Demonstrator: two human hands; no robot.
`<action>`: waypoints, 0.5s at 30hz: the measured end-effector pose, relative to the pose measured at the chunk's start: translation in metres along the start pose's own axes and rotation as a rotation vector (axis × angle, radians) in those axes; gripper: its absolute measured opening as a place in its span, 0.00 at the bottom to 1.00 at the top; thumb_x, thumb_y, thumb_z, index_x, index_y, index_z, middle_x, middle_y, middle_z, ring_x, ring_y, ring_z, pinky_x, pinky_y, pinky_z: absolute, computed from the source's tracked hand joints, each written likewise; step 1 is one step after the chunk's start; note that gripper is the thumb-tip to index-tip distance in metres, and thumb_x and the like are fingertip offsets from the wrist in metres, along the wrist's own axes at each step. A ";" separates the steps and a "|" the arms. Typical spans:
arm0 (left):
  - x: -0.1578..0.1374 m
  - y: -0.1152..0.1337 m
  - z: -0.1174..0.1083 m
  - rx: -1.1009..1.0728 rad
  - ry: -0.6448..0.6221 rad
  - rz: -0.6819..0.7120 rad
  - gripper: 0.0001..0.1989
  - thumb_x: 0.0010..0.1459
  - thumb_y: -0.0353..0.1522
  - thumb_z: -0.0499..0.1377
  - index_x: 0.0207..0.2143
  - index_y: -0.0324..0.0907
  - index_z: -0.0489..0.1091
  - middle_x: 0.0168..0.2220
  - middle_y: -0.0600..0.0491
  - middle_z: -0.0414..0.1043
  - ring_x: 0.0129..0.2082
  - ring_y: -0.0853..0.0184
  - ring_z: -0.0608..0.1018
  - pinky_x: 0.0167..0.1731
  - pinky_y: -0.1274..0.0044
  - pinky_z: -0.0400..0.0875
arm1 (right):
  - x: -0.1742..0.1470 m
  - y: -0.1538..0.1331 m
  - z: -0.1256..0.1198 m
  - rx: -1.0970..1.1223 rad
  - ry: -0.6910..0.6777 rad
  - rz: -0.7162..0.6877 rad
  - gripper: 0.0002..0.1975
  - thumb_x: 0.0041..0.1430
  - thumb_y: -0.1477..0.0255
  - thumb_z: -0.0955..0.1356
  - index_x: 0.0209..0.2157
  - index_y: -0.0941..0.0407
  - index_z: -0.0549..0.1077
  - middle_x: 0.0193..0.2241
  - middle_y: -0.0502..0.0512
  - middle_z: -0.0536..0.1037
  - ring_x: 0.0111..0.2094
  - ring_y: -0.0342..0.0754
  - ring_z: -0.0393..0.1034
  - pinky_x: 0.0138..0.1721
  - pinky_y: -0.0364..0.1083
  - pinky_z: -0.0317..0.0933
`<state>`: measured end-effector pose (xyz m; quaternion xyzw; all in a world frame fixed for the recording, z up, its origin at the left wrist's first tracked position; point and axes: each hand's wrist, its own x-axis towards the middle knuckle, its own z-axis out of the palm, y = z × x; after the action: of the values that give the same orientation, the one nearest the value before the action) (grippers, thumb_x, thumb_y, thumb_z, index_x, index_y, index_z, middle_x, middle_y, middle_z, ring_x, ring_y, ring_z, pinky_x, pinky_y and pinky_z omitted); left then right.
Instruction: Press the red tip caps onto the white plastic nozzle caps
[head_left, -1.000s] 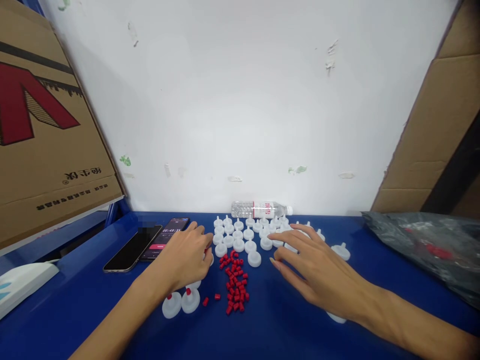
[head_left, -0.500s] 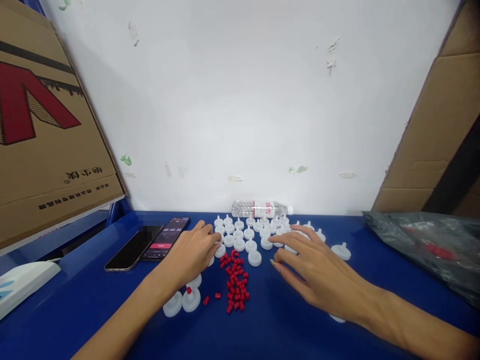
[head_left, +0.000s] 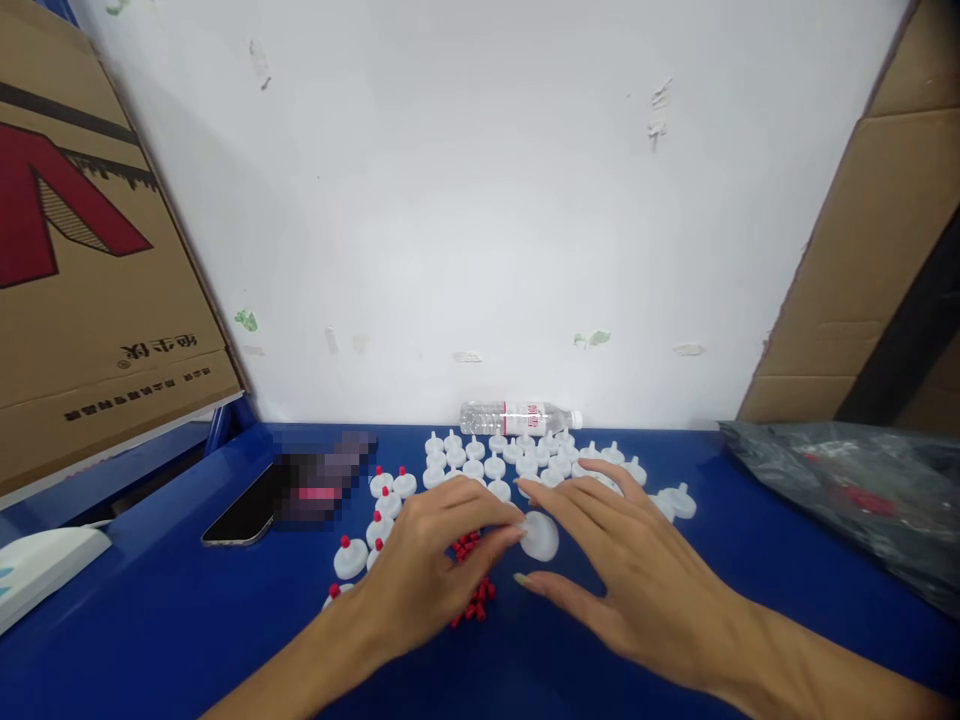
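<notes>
Cap (head_left: 541,538) pinched at tip of left grip (head_left: 439,565), within gap of widely parted right grip (head_left: 634,565)

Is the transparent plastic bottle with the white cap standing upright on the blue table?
No, the bottle lies on its side, behind the round white plastic pieces.

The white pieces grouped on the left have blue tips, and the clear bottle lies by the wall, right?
Not quite: in the head view, the tips on those white pieces are red. The clear bottle does lie by the wall.
</notes>
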<state>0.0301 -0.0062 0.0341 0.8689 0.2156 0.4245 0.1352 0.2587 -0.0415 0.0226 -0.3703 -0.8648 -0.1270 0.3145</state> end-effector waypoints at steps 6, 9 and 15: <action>0.000 -0.003 0.000 -0.042 -0.079 0.010 0.06 0.68 0.29 0.61 0.43 0.40 0.79 0.36 0.51 0.79 0.37 0.67 0.77 0.39 0.76 0.70 | 0.004 -0.003 -0.001 0.012 0.115 -0.112 0.06 0.71 0.69 0.67 0.46 0.54 0.74 0.37 0.48 0.81 0.39 0.46 0.75 0.63 0.56 0.49; 0.004 0.000 -0.018 0.107 -0.244 -0.060 0.08 0.68 0.29 0.59 0.42 0.42 0.79 0.36 0.51 0.79 0.37 0.65 0.76 0.41 0.73 0.68 | 0.005 -0.001 -0.003 0.006 0.110 -0.081 0.06 0.71 0.67 0.67 0.44 0.54 0.74 0.34 0.47 0.80 0.37 0.46 0.74 0.62 0.57 0.48; 0.004 0.008 -0.054 0.293 -0.637 -0.467 0.04 0.58 0.28 0.65 0.33 0.47 0.78 0.37 0.54 0.79 0.37 0.64 0.77 0.35 0.77 0.67 | 0.006 0.003 -0.003 0.052 0.111 -0.064 0.05 0.70 0.68 0.68 0.42 0.54 0.74 0.33 0.46 0.79 0.36 0.45 0.73 0.64 0.56 0.46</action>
<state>-0.0084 -0.0083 0.0728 0.8947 0.4120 0.0576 0.1628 0.2594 -0.0375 0.0289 -0.3266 -0.8605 -0.1349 0.3670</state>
